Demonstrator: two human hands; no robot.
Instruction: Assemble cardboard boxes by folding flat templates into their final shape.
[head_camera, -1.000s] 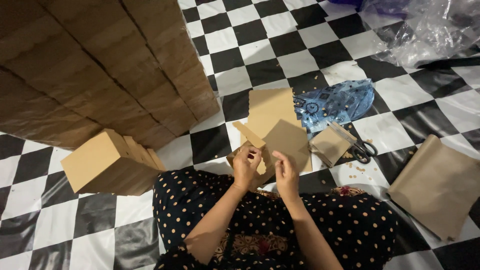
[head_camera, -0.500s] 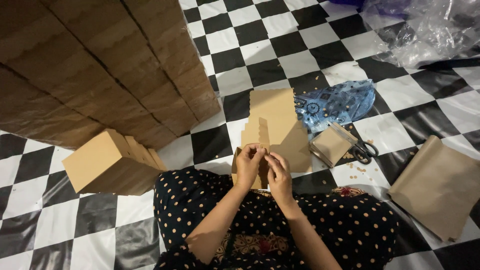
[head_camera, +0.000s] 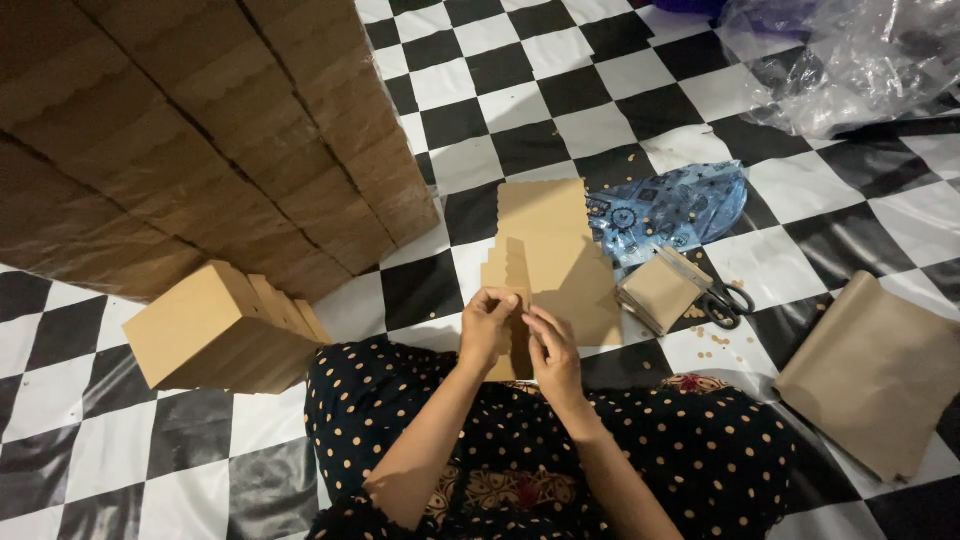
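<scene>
While both hands (head_camera: 520, 335) pinch a brown paper bag (head_camera: 548, 260), checkered floor (head_camera: 560, 110), stacked bags (head_camera: 200, 130)

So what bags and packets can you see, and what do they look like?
Brown paper bag: flat, zigzag top, held by both hands, centre.
Stacked brown bags: blocky bundle, left floor.
Blue patterned plastic bag: crumpled, behind scissors.
Clear plastic wrap: top right.
Brown paper sheet: folded, right.
</scene>
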